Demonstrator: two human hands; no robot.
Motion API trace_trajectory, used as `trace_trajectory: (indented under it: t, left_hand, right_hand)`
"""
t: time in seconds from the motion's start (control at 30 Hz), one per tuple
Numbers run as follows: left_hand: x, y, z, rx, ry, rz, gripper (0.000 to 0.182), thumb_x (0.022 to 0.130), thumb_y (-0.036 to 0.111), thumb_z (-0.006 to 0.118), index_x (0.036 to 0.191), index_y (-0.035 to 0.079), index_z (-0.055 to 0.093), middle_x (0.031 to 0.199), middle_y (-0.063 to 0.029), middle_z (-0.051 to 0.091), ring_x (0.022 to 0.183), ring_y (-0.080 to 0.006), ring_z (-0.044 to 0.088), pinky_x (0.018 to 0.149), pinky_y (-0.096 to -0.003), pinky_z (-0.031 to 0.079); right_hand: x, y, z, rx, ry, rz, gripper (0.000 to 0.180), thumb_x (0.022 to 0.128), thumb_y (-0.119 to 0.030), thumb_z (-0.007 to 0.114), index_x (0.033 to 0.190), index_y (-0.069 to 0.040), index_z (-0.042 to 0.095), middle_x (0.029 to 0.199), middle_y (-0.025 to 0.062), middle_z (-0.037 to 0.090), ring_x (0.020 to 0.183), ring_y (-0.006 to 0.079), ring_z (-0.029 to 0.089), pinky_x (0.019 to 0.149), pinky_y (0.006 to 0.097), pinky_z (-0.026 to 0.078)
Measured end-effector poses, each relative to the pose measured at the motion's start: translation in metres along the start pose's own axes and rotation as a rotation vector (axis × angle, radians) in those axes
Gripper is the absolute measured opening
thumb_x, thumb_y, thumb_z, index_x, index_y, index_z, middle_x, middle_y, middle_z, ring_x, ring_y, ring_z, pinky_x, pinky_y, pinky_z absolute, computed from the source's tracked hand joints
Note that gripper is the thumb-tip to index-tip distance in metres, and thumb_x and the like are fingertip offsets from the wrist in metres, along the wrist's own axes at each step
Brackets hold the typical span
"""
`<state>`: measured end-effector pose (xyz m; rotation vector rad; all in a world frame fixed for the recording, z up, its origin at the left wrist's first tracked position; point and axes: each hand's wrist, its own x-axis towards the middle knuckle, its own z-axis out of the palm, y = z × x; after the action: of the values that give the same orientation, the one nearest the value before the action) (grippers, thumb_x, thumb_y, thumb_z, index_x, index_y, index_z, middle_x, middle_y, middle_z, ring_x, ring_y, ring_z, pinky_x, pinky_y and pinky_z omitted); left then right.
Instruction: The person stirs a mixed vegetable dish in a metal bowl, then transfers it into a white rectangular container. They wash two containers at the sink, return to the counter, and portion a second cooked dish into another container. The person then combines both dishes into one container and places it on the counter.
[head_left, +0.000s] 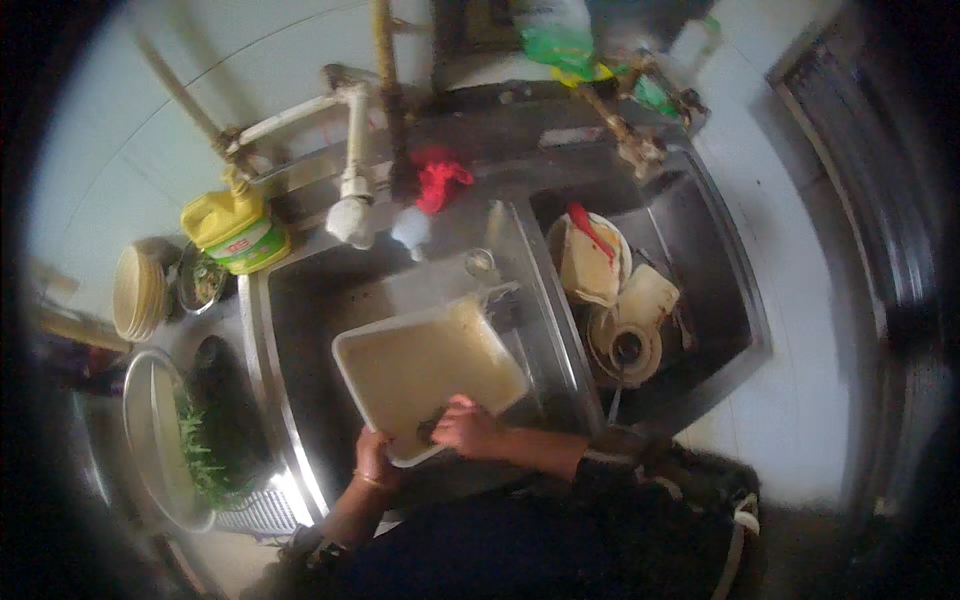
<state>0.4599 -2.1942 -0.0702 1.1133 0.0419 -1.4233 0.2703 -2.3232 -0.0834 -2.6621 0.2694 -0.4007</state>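
Note:
A rectangular off-white tray (420, 367) is held tilted over the left basin (300, 330) of a stainless-steel double sink. My left hand (375, 456) grips its near left corner. Inside the tray, close to its near edge, my right hand (469, 429) is closed around a small dark scrubber (429, 427), mostly covered by the fingers and blurred. Brownish residue or liquid coats the tray's inside. Beyond the tray's far right corner, a stream of water (501, 289) appears blurred.
Dirty bowls (589, 259) with a red-handled utensil (589, 225) fill part of the right basin (712, 300). A yellow detergent jug (236, 229), stacked bowls (140, 292) and a large round container (150, 442) with leafy greens (201, 450) stand left. Behind are a white pipe (358, 142) and red cloth (439, 180).

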Motion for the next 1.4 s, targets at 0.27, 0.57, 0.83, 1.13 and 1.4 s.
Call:
trace_trajectory:
  t: [0.27, 0.57, 0.83, 1.13, 1.4]
  left_hand:
    - [-0.003, 0.092, -0.012, 0.961, 0.283, 0.618, 0.057, 0.068, 0.009, 0.06, 0.122, -0.003, 0.054, 0.106, -0.0139, 0.062, 0.104, -0.0243, 0.06, 0.089, -0.0333, 0.047]
    - [0.029, 0.051, 0.0, 0.471, 0.296, 0.362, 0.041, 0.073, 0.006, 0.056, 0.114, 0.001, 0.058, 0.105, -0.0086, 0.061, 0.093, -0.0208, 0.059, 0.084, -0.0336, 0.048]
    - [0.012, 0.013, 0.048, 0.136, 0.019, 0.169, 0.05, 0.071, -0.002, 0.05, 0.121, -0.001, 0.054, 0.108, -0.0096, 0.062, 0.1, -0.0233, 0.06, 0.089, -0.0342, 0.049]
    - [0.006, 0.025, 0.048, 0.068, 0.077, 0.321, 0.044, 0.079, 0.0, 0.051, 0.123, -0.001, 0.054, 0.109, -0.0098, 0.064, 0.097, -0.0219, 0.062, 0.087, -0.0344, 0.05]
    - [0.018, 0.042, 0.012, -0.069, 0.07, 0.19, 0.041, 0.076, 0.005, 0.054, 0.117, 0.002, 0.057, 0.099, -0.0075, 0.062, 0.088, -0.0215, 0.061, 0.077, -0.0355, 0.051]
  right_hand:
    - [-0.076, 0.067, -0.044, -0.356, -0.269, 0.302, 0.016, 0.074, -0.019, 0.065, 0.09, -0.016, 0.062, 0.085, 0.0049, 0.06, 0.078, 0.0259, 0.063, 0.071, 0.0432, 0.048]
    - [-0.005, 0.022, -0.056, 0.401, 0.427, 0.679, 0.034, 0.079, -0.019, 0.074, 0.107, -0.005, 0.062, 0.096, 0.0145, 0.062, 0.09, 0.0338, 0.061, 0.076, 0.0412, 0.051]
    - [0.06, 0.022, -0.031, -0.193, -0.039, 0.368, 0.029, 0.088, -0.023, 0.058, 0.114, -0.014, 0.065, 0.13, 0.0056, 0.057, 0.129, 0.0289, 0.044, 0.104, 0.0604, 0.027]
    - [0.031, 0.035, -0.012, 0.226, 0.025, 0.746, 0.041, 0.082, -0.021, 0.067, 0.121, -0.009, 0.061, 0.107, 0.0165, 0.064, 0.093, 0.0331, 0.06, 0.086, 0.0457, 0.047]
    - [0.031, 0.004, -0.061, -0.256, -0.254, 0.137, 0.006, 0.07, -0.017, 0.063, 0.076, -0.018, 0.066, 0.081, 0.0038, 0.059, 0.088, 0.0254, 0.058, 0.079, 0.0454, 0.044]
